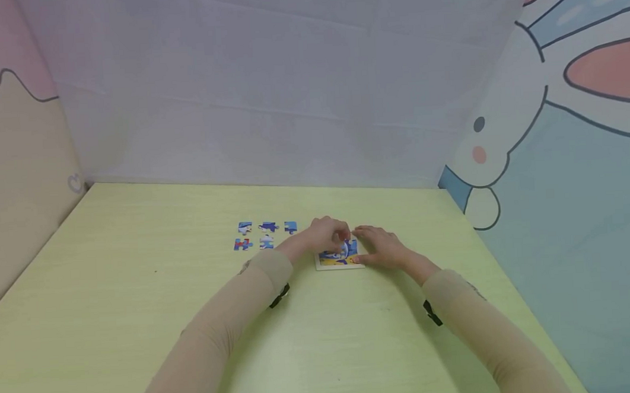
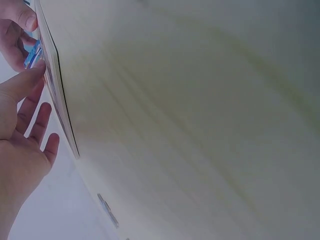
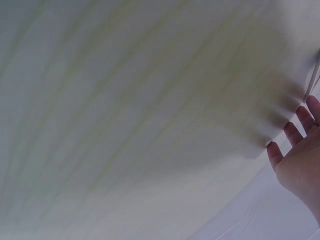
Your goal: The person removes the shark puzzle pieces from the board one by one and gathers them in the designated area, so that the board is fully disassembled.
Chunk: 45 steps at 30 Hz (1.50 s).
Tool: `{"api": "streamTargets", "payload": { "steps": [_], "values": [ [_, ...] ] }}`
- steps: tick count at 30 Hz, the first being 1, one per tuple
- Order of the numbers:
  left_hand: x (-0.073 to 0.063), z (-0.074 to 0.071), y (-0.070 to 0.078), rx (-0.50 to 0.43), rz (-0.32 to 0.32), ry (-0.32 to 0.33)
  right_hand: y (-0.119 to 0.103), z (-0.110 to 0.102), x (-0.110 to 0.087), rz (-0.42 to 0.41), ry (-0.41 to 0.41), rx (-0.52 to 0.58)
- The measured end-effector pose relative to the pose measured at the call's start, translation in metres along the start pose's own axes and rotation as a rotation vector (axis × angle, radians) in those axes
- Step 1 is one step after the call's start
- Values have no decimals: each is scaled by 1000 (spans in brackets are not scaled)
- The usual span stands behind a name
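Observation:
A small jigsaw puzzle board (image 1: 340, 267) with a white rim lies on the table, showing a blue and yellow picture. Above it, my left hand (image 1: 327, 232) pinches a blue puzzle piece (image 2: 33, 56) between thumb and index finger, tilted up from the board. The other left fingers are loosely bent. My right hand (image 1: 382, 246) rests at the board's right side, its thumb on the lower right corner and its fingers stretched along the edge. In the right wrist view those fingertips (image 3: 272, 146) touch the table. Part of the picture is hidden by the left hand.
Several loose puzzle pieces lie in two rows left of the board, among them a red and blue piece (image 1: 242, 244) and a dark blue piece (image 1: 268, 227). A pale fabric wall (image 1: 267, 104) stands behind the table (image 1: 113, 326), with printed walls at both sides.

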<state>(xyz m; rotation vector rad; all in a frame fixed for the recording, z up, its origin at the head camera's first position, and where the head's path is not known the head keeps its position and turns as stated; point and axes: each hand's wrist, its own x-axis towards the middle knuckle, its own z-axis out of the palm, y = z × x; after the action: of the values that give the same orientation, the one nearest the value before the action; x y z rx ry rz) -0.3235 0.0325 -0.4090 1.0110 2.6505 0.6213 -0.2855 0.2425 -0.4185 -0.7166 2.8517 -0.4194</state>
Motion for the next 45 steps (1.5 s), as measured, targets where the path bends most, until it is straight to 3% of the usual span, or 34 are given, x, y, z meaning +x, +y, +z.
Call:
{"api": "streamTargets", "payload": {
  "steps": [19,22,27,33,45],
  "values": [
    [-3,-4,7,159,66,15,0,1,0,-11,22,-11],
    [-4,-5,9,115,69,-4,0,1,-1,-9,21,-8],
    [-5,-4,7,-46,56,-29,-1,-1,-2,12,0,2],
    [-5,-4,2,-143,35,-4,0,-1,0,1,4,-23],
    [-16,-18,0,-152,57,5,-1,0,-1,2,7,-12]
  ]
}}
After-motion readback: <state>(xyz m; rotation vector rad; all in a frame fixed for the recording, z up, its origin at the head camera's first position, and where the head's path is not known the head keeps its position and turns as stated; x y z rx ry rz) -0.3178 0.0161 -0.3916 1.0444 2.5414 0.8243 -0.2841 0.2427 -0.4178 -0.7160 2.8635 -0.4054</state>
